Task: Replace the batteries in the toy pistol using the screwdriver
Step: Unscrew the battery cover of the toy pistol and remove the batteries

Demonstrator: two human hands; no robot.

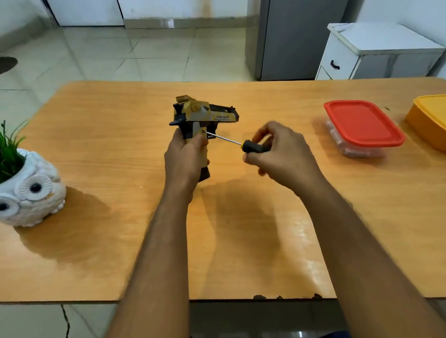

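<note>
A yellow and black toy pistol (203, 114) stands upright above the middle of the wooden table (107, 157), barrel pointing right. My left hand (186, 158) grips its handle from behind. My right hand (277, 153) holds the black handle of a screwdriver (252, 147). The thin metal shaft runs up and left, and its tip touches the side of the pistol's grip just above my left fingers. No batteries are visible.
A white owl-shaped pot (23, 195) with green grass stands at the table's left edge. At the right sit a clear box with a red lid (362, 125) and a yellow lidded box (444, 122). A white cabinet (373, 50) stands beyond the table.
</note>
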